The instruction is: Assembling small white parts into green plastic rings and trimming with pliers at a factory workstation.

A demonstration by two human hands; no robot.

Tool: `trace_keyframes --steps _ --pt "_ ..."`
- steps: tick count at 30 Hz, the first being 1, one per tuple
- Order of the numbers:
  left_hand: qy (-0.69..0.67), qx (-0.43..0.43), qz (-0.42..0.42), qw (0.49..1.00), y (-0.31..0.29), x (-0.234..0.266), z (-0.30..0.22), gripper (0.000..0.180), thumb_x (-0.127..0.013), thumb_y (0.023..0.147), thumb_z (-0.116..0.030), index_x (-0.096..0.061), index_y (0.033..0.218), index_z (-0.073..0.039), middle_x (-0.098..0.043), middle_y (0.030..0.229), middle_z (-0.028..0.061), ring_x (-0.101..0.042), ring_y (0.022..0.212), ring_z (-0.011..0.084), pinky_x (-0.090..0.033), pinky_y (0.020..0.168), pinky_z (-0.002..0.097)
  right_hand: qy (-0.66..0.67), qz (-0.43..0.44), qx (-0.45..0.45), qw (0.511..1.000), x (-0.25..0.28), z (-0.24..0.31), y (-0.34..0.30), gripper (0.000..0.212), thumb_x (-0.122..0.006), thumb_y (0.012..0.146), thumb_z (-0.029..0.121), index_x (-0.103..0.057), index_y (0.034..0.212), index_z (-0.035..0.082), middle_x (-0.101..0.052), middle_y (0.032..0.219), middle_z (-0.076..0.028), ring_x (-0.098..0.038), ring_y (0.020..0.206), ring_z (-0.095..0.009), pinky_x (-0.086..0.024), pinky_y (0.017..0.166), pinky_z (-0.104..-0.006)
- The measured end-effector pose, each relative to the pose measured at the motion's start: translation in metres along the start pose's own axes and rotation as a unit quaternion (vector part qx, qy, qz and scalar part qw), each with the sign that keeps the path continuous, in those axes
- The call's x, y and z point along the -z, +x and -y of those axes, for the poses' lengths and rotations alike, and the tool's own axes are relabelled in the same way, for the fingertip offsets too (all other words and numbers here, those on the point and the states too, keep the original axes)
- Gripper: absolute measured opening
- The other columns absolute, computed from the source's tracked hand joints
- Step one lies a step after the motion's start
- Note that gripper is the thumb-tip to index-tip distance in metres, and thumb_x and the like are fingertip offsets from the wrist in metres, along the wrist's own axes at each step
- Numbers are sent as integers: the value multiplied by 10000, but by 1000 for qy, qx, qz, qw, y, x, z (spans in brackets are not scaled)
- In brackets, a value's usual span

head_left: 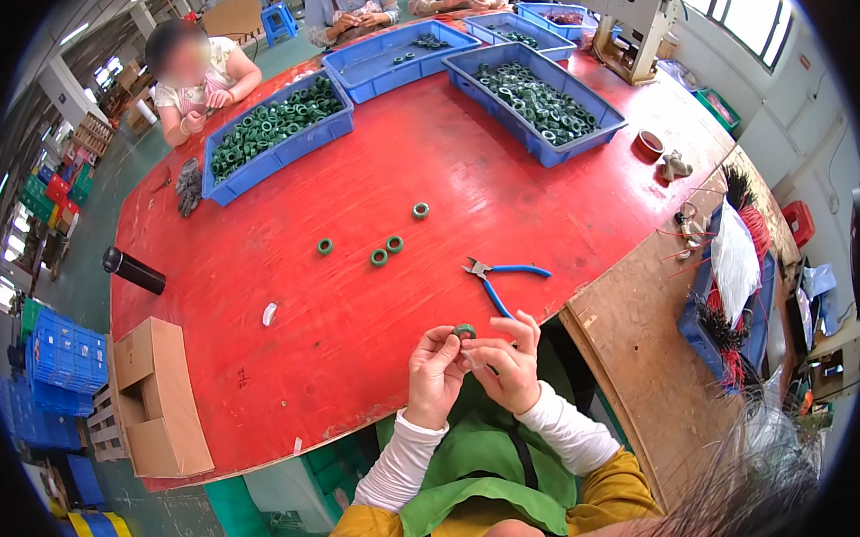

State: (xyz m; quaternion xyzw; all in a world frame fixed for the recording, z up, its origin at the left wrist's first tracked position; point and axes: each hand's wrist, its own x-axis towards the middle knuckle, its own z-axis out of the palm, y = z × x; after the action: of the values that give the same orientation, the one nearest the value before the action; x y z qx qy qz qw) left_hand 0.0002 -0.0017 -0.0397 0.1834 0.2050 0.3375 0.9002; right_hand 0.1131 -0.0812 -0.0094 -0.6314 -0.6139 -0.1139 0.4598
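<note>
Close to the table's near edge, my left hand (434,374) pinches a small green ring (463,332) between thumb and fingertips. My right hand (510,368) is closed beside it, thumb and forefinger together just below the ring. Something pale and thin shows at those fingertips, too small to name. Just beyond my hands lie diagonal cutters (492,279) with blue handles, their jaws pointing left. Farther off, several loose green rings (379,258) rest on the red tabletop (258,237).
Blue trays of green rings (278,127) stand at the far side, where other people sit. A black bottle (135,270) and a cardboard box (160,401) are at the left. At the right, a wooden board (651,355) bears a blue bin with wires (734,296).
</note>
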Motion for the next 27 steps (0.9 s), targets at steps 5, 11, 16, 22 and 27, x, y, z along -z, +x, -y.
trace_keyframes --steps 5,11,16,22,27 --pt "-15 -16 -11 1000 -4 -2 3 112 -539 921 -42 -556 1031 -53 -645 984 100 -639 857 180 -544 713 298 29 -53 -52 997 -3 8 -5 186 -729 708 101 -593 835 117 -698 875 10 -555 956 -229 -318 935 -441" --pt "65 -63 21 996 -9 -5 6 134 -540 920 -48 -545 1050 -14 -641 991 118 -654 883 225 -561 815 371 4 -63 -31 998 13 -5 18 226 -730 703 57 -576 859 111 -700 857 8 -555 866 -220 -345 900 -442" --pt "105 -59 51 991 -11 -3 0 152 -555 914 -52 -546 1053 5 -644 983 119 -660 870 229 -561 807 372 -7 -50 -17 999 16 -10 29 154 -732 704 119 -615 804 109 -685 821 13 -569 808 -191 -367 828 -387" --pt "150 -22 82 985 -13 -2 -14 158 -579 901 -57 -562 1044 8 -650 960 116 -664 847 225 -565 781 361 52 31 -45 997 20 -16 31 153 -726 700 102 -619 808 89 -652 812 5 -568 790 -204 -386 771 -347" --pt "175 20 128 976 -12 2 -21 160 -587 896 -60 -565 1043 0 -644 959 105 -660 836 214 -567 757 355 288 136 -270 908 20 -21 22 132 -695 785 125 -614 847 41 -628 797 -27 -578 845 -178 -452 747 -300"
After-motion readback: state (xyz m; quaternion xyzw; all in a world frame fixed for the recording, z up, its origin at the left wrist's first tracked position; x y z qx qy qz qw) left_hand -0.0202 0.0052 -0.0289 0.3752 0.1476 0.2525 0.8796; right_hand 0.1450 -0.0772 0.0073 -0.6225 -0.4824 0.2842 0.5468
